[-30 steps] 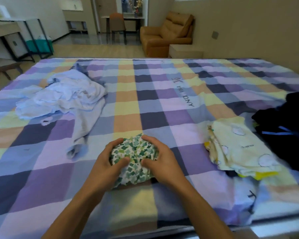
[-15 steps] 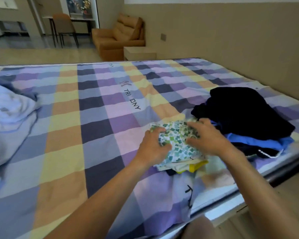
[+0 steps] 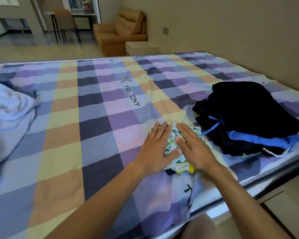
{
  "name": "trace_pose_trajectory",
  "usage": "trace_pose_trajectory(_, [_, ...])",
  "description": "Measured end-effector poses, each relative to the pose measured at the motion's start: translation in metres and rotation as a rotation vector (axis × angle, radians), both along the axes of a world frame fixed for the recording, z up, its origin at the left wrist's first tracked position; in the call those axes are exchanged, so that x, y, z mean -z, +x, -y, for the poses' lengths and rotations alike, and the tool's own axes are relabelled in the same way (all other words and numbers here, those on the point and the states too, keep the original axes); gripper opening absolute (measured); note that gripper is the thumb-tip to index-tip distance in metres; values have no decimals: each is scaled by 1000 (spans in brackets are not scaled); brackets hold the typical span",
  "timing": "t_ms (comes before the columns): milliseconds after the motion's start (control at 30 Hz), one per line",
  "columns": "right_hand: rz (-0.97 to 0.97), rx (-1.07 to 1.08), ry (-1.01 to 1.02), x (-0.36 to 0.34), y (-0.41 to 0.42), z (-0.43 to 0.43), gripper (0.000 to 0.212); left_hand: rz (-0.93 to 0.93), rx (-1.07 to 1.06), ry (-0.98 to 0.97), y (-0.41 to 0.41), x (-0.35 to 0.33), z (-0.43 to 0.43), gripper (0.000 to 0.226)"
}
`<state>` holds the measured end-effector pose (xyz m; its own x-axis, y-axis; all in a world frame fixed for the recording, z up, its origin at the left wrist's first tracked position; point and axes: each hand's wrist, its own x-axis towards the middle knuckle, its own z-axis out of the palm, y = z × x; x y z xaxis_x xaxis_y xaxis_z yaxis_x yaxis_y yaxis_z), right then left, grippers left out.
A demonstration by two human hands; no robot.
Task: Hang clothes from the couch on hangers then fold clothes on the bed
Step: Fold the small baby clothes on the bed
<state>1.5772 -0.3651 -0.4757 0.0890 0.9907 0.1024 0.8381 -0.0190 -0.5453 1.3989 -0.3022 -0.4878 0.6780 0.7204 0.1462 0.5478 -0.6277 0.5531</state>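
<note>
**Checked bedspread, small folded stack near the bed's right edge**

Soft plaid cotton covers the bed [image 3: 97,128]. Both the left hand [image 3: 154,149] and right hand [image 3: 193,147] lie flat, fingers straight, pressing a green-patterned folded garment [image 3: 173,140] atop a pale yellow folded pile [image 3: 183,167]. Just beside it sits a dark rumpled clothes heap [image 3: 248,114]; crumpled pale-blue laundry [image 3: 9,121] lies at the left edge.

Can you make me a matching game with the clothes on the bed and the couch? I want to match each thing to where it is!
Things:
1. green-patterned cloth
2. black clothes pile
3. pale crumpled clothes
4. couch

Places:
A. far side of the room
B. pressed under the left hand and right hand
C. left edge of the bed
D. right side of the bed

Pairs: 1-B, 2-D, 3-C, 4-A
</note>
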Motion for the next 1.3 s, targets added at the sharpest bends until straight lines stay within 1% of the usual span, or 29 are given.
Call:
trace_pose_trajectory(100, [13,31,46,-14,-2,-4,60,109,-25,-50,-8,-11,1,85])
trace_pose_trajectory(200, [-8,86,260,-37,-25,-9,62,237,-146,-89,-37,-24,-1,79])
trace_pose_trajectory(267, [-34,54,386,-47,-55,-14,59,256,-267,-71,-69,-28,-3,77])
trace_pose_trajectory(333, [-99,-20,431,-50,-94,-24,59,242,-402,-27,-111,-31,-6,73])
trace_pose_trajectory(433, [-252,-117,387,-43,-155,-38,64,179,-564,30,-184,-35,-9,75])
trace_pose_trajectory(533, [-376,-196,306,-31,-217,-47,71,46,-780,82,-262,-21,-20,84])
trace_pose_trajectory(567, [-394,-225,274,-28,-237,-47,73,-26,-868,98,-286,-15,-25,83])
trace_pose_trajectory(633, [-402,-291,206,-21,-274,-47,75,-224,-1051,78,-328,-4,-29,67])
trace_pose_trajectory(700, [-426,-363,161,-15,-303,-43,77,-313,-1168,-14,-362,5,-31,57])
trace_pose_trajectory(767, [-433,-406,149,-9,-322,-38,78,-281,-1224,-57,-389,10,-32,47])
trace_pose_trajectory(800, [-441,-414,141,-6,-328,-36,77,-199,-1231,-61,-400,10,-33,42])
trace_pose_trajectory(833, [-462,-413,123,-5,-331,-35,74,-83,-1210,-66,-405,6,-34,37])
trace_pose_trajectory(900, [-564,-366,46,-5,-333,-38,67,161,-1088,-54,-404,-12,-28,33])
trace_pose_trajectory(933, [-665,-326,-17,-8,-333,-40,59,262,-1010,-6,-397,-27,-21,36])
trace_pose_trajectory(967, [-799,-281,-106,-13,-333,-43,48,346,-926,39,-388,-42,-10,37])
trace_pose_trajectory(1000, [-961,-222,-211,-19,-334,-46,37,417,-830,45,-377,-58,4,35])
trace_pose_trajectory(1033, [-1114,-163,-326,-24,-336,-48,31,453,-734,22,-365,-73,21,33])
trace_pose_trajectory(1067, [-1237,-121,-432,-26,-337,-52,31,461,-643,-16,-355,-86,38,35])
trace_pose_trajectory(1133, [-1365,-109,-594,-30,-341,-58,36,474,-448,-84,-334,-104,70,35])
trace_pose_trajectory(1167, [-1370,-165,-642,-32,-345,-59,39,485,-363,-114,-326,-108,83,35])
trace_pose_trajectory(1200, [-1340,-254,-650,-34,-349,-57,38,490,-300,-165,-320,-110,93,35])
trace_pose_trajectory(1233, [-1250,-317,-609,-33,-355,-56,31,476,-265,-222,-318,-109,102,34])
trace_pose_trajectory(1267, [-1152,-355,-531,-34,-358,-56,17,451,-242,-272,-315,-109,107,34])
trace_pose_trajectory(1300, [-1059,-366,-457,-33,-359,-54,11,413,-232,-311,-315,-107,112,31])
